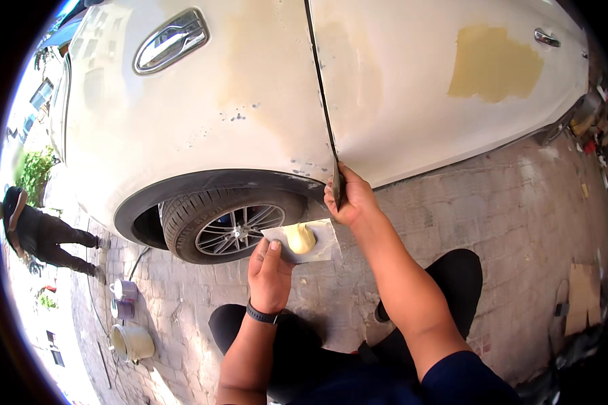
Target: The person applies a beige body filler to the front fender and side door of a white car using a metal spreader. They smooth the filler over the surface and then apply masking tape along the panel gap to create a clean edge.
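Note:
A flat pale mixing plate (321,250) with a blob of cream-yellow paste (299,237) on it is held in my left hand (269,273), in front of the wheel. My right hand (351,199) grips a thin dark spreader (337,177) at the lower end of the door seam. The white car body (392,115) has tan filler patches (493,64) and small grey chipped spots. A chrome door handle (171,40) is at upper left. The dark-rimmed wheel arch curves above the tyre (182,229).
Another person (47,233) in dark clothes stands at the far left. Purple pots (123,300) and a pale bucket (132,342) sit on the paving (439,209), with a hose nearby. Cardboard (581,297) lies at the right. My bent legs are below my arms.

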### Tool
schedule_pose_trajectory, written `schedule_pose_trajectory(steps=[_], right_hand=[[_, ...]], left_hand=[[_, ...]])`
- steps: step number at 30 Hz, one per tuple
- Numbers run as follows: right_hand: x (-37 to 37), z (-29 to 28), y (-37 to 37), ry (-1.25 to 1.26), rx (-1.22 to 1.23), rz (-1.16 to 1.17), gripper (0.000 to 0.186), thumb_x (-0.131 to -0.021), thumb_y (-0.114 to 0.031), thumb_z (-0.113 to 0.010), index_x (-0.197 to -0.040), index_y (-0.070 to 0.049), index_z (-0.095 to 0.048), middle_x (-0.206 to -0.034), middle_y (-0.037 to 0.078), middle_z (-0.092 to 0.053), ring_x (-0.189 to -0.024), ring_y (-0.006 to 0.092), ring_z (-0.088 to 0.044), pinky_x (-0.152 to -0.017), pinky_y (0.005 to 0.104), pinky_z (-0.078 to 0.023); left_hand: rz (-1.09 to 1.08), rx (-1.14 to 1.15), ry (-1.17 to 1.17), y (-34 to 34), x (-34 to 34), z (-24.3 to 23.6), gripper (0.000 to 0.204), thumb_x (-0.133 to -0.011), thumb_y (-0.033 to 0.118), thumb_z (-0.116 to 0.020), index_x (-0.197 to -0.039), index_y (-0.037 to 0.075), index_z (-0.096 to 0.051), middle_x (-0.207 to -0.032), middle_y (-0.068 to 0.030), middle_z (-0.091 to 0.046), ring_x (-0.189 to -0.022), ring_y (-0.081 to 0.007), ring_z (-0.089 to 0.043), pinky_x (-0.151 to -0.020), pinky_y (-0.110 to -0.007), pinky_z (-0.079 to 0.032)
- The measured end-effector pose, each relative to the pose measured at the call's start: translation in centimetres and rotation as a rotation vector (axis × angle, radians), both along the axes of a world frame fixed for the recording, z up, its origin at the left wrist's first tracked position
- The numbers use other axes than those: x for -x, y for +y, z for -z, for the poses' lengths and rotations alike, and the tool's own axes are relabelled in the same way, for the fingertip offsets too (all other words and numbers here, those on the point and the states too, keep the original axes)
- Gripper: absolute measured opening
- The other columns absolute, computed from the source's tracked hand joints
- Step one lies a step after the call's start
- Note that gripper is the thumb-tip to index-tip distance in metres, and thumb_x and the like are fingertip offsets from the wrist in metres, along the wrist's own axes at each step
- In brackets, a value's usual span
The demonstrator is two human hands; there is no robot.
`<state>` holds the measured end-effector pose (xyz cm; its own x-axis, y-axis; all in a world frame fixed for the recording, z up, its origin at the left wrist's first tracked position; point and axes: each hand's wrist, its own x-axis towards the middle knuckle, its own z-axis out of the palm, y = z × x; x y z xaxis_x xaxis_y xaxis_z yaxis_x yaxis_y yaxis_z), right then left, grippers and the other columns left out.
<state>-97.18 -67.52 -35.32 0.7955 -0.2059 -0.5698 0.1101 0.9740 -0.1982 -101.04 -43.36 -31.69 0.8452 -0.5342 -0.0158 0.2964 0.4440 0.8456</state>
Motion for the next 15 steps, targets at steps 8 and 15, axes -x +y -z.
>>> schedule_pose_trajectory(steps=[8,15], right_hand=[[-0.1,-7.0,0.8,-0.198,-0.01,-0.012,0.026,-0.108,-0.029,-0.059,-0.094,-0.008,-0.063,-0.076,0.006,-0.064,-0.061,0.0185,-0.057,-0.053,0.0288,-0.046],[0.0,-9.9,1.7,-0.255,0.02,0.073,0.024,-0.109,-0.026,-0.058,-0.092,-0.009,-0.061,-0.07,0.004,-0.06,-0.055,0.0159,-0.052,-0.052,0.0277,-0.04]], left_hand=[[-0.051,0.073,-0.048,0.4,-1.6,-0.4,0.029,-0.113,0.018,-0.047,-0.133,0.0,-0.057,-0.134,-0.0104,-0.066,-0.122,-0.0228,-0.064,-0.103,-0.041,-0.052],[-0.083,0.1,-0.033,1.5,-2.0,-0.2,0.027,-0.113,0.017,-0.046,-0.13,0.0,-0.057,-0.132,-0.0112,-0.066,-0.122,-0.0239,-0.065,-0.103,-0.043,-0.054]])
